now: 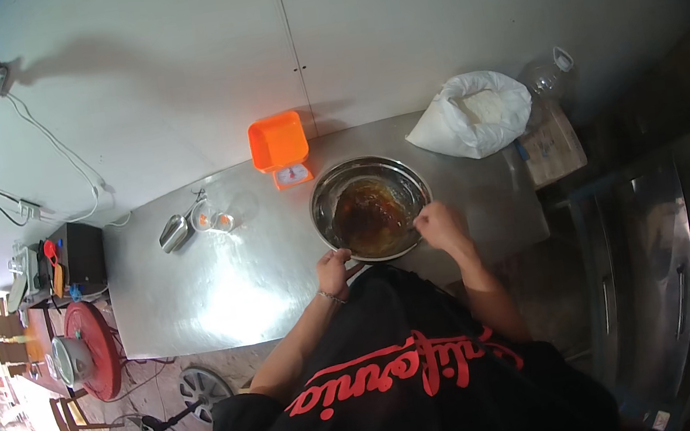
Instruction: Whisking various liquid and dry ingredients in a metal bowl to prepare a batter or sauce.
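A wide stainless steel mixing bowl (325, 208) sits on the metal table close to my body. Dark amber-brown liquid (374, 208) with a glossy, wet surface covers its bottom. My left hand (332, 273) grips the near left rim, the thumb lying on top of the edge. At the right side of the bowl, my right hand (442, 226) is curled at the rim with its fingers bent inward. Whether those fingers hold a utensil or anything else cannot be made out.
Behind the bowl stands an orange kitchen scale (292, 175) with an orange tray (278, 140). An open white sack of pale powder (470, 118) is at the back right, near a clear plastic jug (544, 78). Leftward lie a metal scoop (174, 233) and clear cups (203, 217).
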`<move>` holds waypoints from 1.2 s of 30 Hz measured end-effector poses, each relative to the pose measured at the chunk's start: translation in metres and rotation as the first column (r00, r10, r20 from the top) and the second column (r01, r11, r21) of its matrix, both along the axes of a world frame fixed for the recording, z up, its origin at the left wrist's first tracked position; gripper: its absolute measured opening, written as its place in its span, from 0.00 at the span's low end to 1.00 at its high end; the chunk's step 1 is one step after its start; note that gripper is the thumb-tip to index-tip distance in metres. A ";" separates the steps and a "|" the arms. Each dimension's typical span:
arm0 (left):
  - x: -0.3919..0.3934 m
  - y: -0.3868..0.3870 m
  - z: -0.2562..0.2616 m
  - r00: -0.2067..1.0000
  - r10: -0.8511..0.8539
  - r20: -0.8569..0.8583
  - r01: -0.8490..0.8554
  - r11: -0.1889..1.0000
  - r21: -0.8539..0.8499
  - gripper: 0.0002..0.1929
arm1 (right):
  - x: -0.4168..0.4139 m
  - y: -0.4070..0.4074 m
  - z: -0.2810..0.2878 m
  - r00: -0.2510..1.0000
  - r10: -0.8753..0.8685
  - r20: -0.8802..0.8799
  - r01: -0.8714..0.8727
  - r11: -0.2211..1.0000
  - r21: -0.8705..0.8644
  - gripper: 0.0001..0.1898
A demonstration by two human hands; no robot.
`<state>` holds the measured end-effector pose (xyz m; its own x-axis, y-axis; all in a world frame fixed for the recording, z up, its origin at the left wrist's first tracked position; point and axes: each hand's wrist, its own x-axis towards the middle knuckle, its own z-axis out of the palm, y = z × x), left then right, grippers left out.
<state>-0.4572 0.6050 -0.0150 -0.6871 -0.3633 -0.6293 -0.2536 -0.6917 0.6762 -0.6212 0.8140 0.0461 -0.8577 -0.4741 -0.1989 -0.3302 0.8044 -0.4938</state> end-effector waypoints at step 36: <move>0.002 0.003 -0.019 1.000 0.008 -0.008 -0.008 1.000 -0.015 0.08 | 0.014 -0.016 0.010 0.992 -0.098 -0.082 0.102 0.994 0.050 0.12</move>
